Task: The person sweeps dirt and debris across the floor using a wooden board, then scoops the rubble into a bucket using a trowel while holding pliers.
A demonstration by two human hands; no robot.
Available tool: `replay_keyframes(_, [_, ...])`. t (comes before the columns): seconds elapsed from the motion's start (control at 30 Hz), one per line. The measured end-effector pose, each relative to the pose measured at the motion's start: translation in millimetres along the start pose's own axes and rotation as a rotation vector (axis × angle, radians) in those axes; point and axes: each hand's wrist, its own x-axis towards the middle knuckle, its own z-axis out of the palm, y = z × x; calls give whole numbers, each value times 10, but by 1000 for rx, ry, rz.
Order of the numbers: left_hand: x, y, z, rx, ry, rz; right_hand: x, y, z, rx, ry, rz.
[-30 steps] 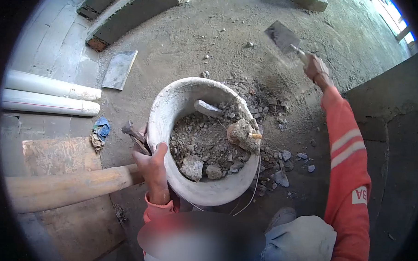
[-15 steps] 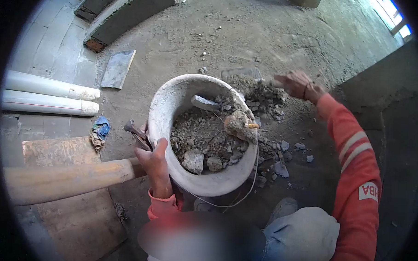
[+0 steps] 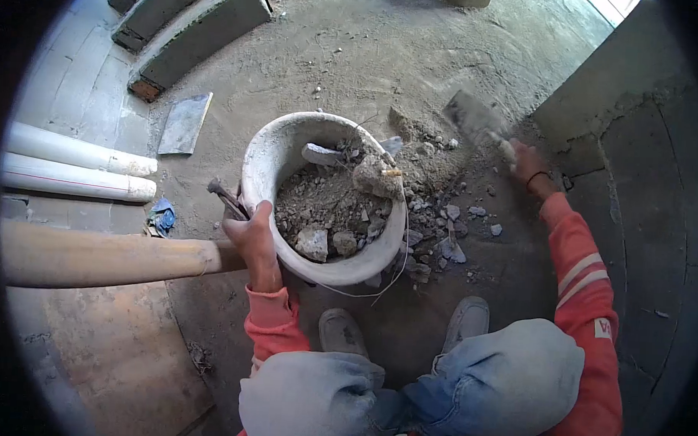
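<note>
A white bucket (image 3: 258, 165) full of rubble (image 3: 323, 198) stands on the floor before me, tilted a little. My left hand (image 3: 250, 236) is closed at the bucket's left side, thumb near the rim. From the same hand sticks out a dark metal tool (image 3: 225, 195); its kind is unclear. Away to the right, my right hand (image 3: 529, 164) is wrapped round the handle of a trowel (image 3: 474, 116), its flat blade blurred by motion. Between the trowel and the bucket lies a heap of loose debris (image 3: 435, 163), with stone chips (image 3: 452, 248) nearer me.
White pipes (image 3: 74, 176) and a thick tan pipe (image 3: 109, 259) lie to the left, over a brown board (image 3: 122, 341). A grey tile (image 3: 185, 124) and curved concrete steps (image 3: 201, 36) are farther back. A low wall (image 3: 607, 81) rises at right.
My right hand has swung the trowel to the right and away from the debris beside the bucket. My left hand stays at the bucket. The view has shifted, showing more of my knees and shoes.
</note>
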Motion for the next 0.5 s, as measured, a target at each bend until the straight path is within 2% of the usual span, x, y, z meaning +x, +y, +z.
replay_keyframes(0.03, [-8, 36, 5, -48, -49, 14, 4, -48, 56, -26, -101, 4])
replay_keyframes(0.07, [-20, 57, 10, -94, -94, 22, -93, -174, 136, 76, -91, -46])
replay_keyframes(0.1, [-17, 34, 38, 48, 54, -31, -272, -320, 239, 178, -88, -96])
replay_keyframes(0.13, [-26, 24, 25, 51, 58, -37, -456, -481, 283, 185, -123, -118])
replay_keyframes(0.2, [8, 29, 6, -89, -110, 104, -757, -758, 304, 239, -166, -220])
replay_keyframes(0.27, [10, 18, -4, -109, -123, 111, -984, -975, 262, 289, -184, -301])
replay_keyframes(0.33, [-26, 63, 9, -118, -121, 100, -1174, -1143, 172, 340, -279, -282])
replay_keyframes(0.4, [-19, 43, -4, -133, -136, 120, -1303, -1180, 168, 344, -265, -299])
replay_keyframes(0.5, [1, 16, -19, -101, -132, 110, -1393, -1155, 182, 495, -295, -208])
